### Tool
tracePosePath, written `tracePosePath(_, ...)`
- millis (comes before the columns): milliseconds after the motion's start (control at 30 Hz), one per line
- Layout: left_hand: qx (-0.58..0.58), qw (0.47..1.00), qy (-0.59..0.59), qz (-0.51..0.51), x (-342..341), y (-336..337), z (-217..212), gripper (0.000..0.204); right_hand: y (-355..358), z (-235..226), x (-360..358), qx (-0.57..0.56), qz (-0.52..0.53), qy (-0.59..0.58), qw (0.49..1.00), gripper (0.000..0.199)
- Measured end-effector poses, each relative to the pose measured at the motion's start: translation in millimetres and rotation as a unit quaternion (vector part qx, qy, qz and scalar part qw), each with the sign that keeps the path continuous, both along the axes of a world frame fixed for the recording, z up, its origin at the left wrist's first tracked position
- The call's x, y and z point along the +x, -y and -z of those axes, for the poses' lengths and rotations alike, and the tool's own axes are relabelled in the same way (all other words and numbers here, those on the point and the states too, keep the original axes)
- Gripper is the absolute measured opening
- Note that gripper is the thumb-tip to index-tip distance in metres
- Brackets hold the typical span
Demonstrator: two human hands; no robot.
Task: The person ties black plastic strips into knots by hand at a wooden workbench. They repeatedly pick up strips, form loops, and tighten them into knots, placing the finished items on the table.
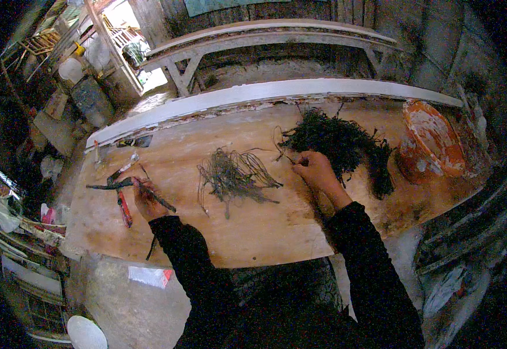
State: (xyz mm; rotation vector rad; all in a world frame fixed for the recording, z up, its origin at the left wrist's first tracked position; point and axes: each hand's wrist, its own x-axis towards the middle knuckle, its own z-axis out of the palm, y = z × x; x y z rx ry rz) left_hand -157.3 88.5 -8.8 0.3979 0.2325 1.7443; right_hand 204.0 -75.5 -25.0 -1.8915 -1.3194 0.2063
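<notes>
My left hand (146, 199) is closed around a dark, thin strip (114, 184), whose ends stick out on both sides of the fingers. Just left of that hand lies a red-handled tool (124, 210), its kind hard to make out. Over on the right, my right hand (318, 173) pinches a thin strand (287, 156) between thumb and fingertips. Behind and beside it spreads a dark green-black heap of tangled strands (329, 136). A looser bundle of grey-brown strands (230, 174) rests on the wooden tabletop (253, 232) between my hands.
An orange tub (433, 142) smeared with white stands at the table's right end. A long white board (265, 90) runs along the far edge. Beyond it is a wooden bench (276, 39). A white round object (86, 333) sits on the floor at lower left.
</notes>
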Motion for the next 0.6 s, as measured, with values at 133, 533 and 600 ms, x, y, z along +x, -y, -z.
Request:
tracePosePath(133, 0.010, 1.000, -0.006, -0.015, -78, -26, 34, 0.015, -3, -6, -2, 0.004, 0.010, -0.011, 1.000, 0.016)
tracePosePath(533, 0.042, 0.937, -0.340, -0.064, 20, 25, -52, 0.019, -3, -16, -17, -0.032, -0.075, -0.112, 0.990, 0.015)
tracePosePath(600, 0.049, 0.897, -0.439, 0.037, 85, 45, -57, 0.018, 0, -15, -17, 0.022, -0.099, -0.142, 0.985, 0.016)
